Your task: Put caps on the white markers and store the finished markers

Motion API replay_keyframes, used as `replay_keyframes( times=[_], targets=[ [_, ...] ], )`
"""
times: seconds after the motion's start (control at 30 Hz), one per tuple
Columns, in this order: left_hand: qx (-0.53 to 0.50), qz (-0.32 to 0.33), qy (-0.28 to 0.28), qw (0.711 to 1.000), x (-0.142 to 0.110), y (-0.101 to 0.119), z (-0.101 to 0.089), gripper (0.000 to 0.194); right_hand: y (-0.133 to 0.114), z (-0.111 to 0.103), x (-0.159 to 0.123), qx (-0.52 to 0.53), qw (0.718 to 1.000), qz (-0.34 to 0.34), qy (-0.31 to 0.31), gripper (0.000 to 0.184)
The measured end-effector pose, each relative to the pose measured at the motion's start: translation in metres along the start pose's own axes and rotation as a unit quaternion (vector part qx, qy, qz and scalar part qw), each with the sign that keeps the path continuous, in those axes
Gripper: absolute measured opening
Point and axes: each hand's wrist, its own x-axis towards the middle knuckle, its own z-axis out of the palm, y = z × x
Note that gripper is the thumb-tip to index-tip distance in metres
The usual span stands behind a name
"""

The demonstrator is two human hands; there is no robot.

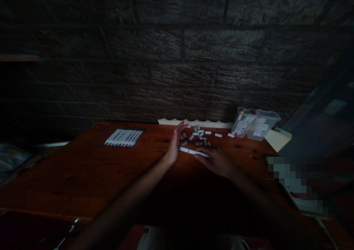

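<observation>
My right hand (218, 162) is closed around a white marker (191, 151) that lies roughly level above the table. A dark green tip shows at the marker's left end, which meets the palm of my left hand (174, 145). The left fingers are stretched out and slightly spread, not wrapped round anything. Just beyond both hands lie several loose short white marker caps (195, 134), scattered on the wood. Off to the left, several white markers (124, 137) rest side by side in a neat row with dark ends.
Two clear plastic containers (260, 126) with white labels stand at the table's back right; coloured tips show in one. Beside them is a pale yellowish box (278, 138). A brown wooden table (83, 169) runs up to a dark stone-block wall (166, 73). The scene is dim.
</observation>
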Motion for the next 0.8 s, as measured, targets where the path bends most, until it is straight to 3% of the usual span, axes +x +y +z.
replay_keyframes(
  times=[0.23, 0.5, 0.63, 0.8],
  targets=[
    [0.055, -0.040, 0.068, 0.995, 0.010, -0.002, -0.012, 0.063, 0.010, -0.005, 0.003, 0.025, 0.998, 0.048, 0.042, 0.021],
    [0.178, -0.008, 0.123, 0.976, 0.017, -0.005, -0.030, 0.063, 0.031, -0.003, 0.008, 0.144, 0.977, 0.102, 0.122, 0.025],
    [0.180, -0.004, 0.131, 0.975, 0.019, -0.010, -0.036, 0.064, 0.023, -0.012, 0.012, 0.271, 0.940, 0.158, 0.134, 0.032],
    [0.180, -0.020, 0.161, 0.970, 0.021, -0.007, -0.039, 0.066, 0.015, -0.030, 0.018, 0.473, 0.850, 0.176, 0.151, 0.063]
  ],
)
